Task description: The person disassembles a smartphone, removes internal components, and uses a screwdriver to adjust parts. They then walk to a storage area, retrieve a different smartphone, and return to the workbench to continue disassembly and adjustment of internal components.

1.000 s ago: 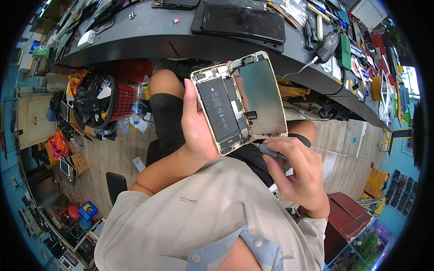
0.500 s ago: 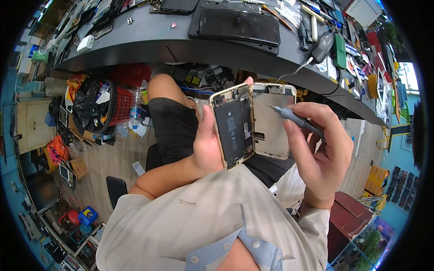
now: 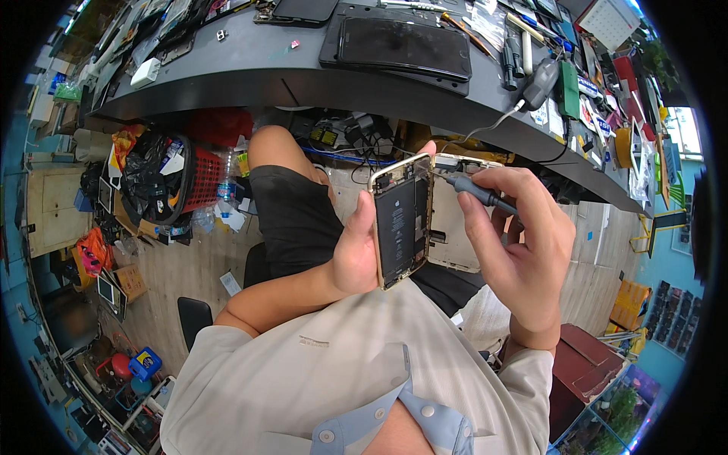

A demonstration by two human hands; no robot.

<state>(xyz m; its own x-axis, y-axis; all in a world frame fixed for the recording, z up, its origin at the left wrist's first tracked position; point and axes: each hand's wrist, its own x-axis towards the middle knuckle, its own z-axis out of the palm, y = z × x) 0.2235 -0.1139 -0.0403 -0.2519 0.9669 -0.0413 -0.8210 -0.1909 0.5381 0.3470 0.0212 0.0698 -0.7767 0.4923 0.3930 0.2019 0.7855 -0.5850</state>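
Note:
My left hand [image 3: 356, 246] grips an opened smartphone [image 3: 399, 220] by its left edge, its fingers mostly hidden behind. The phone stands tilted over my lap, with a black battery and inner parts showing in a gold frame. Its detached-looking screen panel [image 3: 453, 227] spreads out to the right like a book cover, metal back toward me. My right hand [image 3: 523, 243] pinches a grey precision screwdriver [image 3: 485, 194]. The thin tip points left at the upper part of the phone, near the fold; whether it touches cannot be made out.
A dark workbench [image 3: 227, 76] curves across the top. On it lie a black phone [image 3: 404, 47] on a mat, a grey adapter [image 3: 541, 83] with a cable, and many tools at the right. Below left stands a red basket [image 3: 203, 174] full of bags.
The phone has moved a little right and turned more edge-on. My right hand has shifted left, bringing the screwdriver tip to the phone's upper inner edge.

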